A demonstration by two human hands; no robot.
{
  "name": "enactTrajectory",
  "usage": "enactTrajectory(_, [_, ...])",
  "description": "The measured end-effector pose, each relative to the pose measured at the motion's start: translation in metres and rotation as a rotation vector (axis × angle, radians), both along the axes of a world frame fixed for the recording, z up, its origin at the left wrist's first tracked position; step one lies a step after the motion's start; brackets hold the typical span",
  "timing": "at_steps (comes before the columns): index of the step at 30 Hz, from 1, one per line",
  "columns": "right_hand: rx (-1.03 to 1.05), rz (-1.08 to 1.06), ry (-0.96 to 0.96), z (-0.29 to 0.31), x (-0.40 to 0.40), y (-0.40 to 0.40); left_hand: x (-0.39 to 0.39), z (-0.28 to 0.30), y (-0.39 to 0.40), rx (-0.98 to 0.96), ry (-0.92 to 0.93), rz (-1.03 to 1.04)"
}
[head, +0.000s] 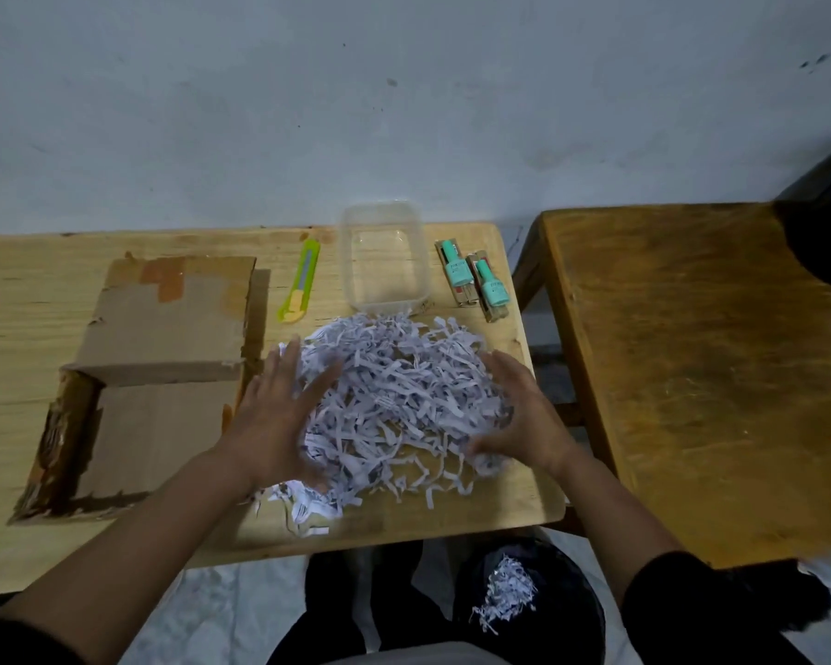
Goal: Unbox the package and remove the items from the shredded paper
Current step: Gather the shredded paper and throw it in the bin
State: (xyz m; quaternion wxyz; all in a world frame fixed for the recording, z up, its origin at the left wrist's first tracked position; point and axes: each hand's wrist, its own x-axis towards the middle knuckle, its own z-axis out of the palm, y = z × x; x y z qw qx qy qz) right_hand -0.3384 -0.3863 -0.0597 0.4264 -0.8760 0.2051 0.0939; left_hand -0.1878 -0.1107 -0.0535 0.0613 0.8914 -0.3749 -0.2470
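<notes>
A heap of white shredded paper (394, 381) lies on the light wooden table (30, 328). My left hand (279, 419) rests flat on the heap's left side with fingers spread. My right hand (519, 415) presses against the heap's right side, fingers curled into the strips. An opened cardboard box (164, 328) lies on its side to the left, flaps spread. Two teal bottles (456, 268) (492, 285) with their small cartons lie at the table's far right. Whatever is under the paper is hidden.
A clear plastic container (385, 256) stands behind the heap. A yellow-green box cutter (301, 283) lies between it and the box. A darker wooden table (701, 367) stands to the right. Below the table edge, a black bin (562, 592) holds some shredded paper (507, 592).
</notes>
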Motion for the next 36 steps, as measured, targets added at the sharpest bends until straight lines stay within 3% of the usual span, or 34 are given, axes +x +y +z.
enactTrajectory(3, [-0.117,0.184,0.003,-0.015,0.007,0.006,0.005,-0.013,-0.004,0.07,0.086,-0.055])
enactTrajectory(12, [-0.147,0.315,-0.165,-0.036,0.043,0.049,-0.001,-0.04,-0.023,-0.261,0.157,-0.058])
enactTrajectory(20, [-0.123,0.213,-0.257,-0.04,0.051,0.065,-0.009,-0.043,-0.03,-0.428,0.161,0.082])
enactTrajectory(29, [-0.161,0.113,-0.287,-0.021,0.046,0.064,-0.003,-0.009,-0.042,-0.673,0.102,-0.052])
enactTrajectory(36, [-0.268,-0.019,-0.304,0.026,0.027,0.069,0.0,0.026,-0.052,-0.741,0.125,-0.166])
